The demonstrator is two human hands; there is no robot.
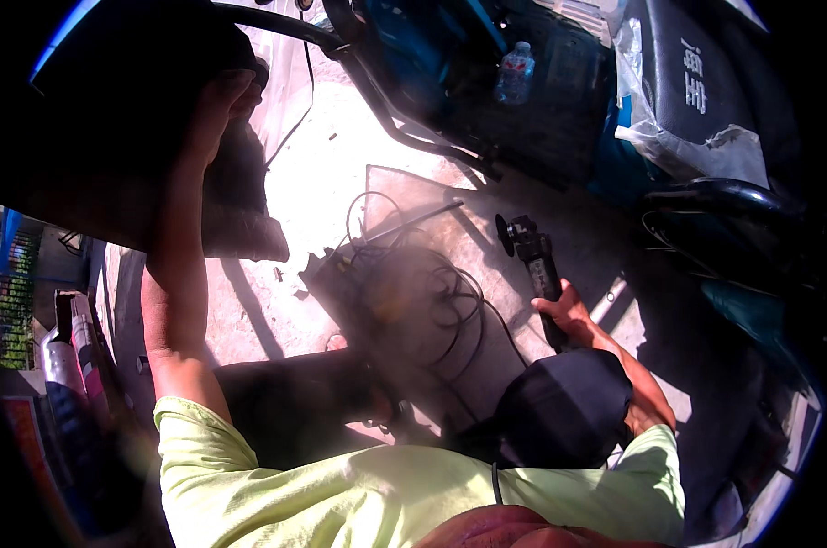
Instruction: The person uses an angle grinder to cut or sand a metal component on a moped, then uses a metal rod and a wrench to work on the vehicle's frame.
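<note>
My right hand (568,313), low at the right, is wrapped round the body of a black angle grinder (538,260). The grinder points away from me, its disc (505,234) at the far end. My left arm reaches far out at the left. The fingers of my left hand (226,102) curl at the edge of a large dark thing (112,137), too deep in shadow to name. A loosely coiled dark cable (454,310) lies on the ground between my arms.
A blue vehicle with a black curved frame tube (377,96) stands ahead and right, with a dark padded seat (696,82) and a plastic bottle (516,73) on its floor. My dark-trousered knees (559,402) are close below. A flat dark piece (349,283) lies near the cable.
</note>
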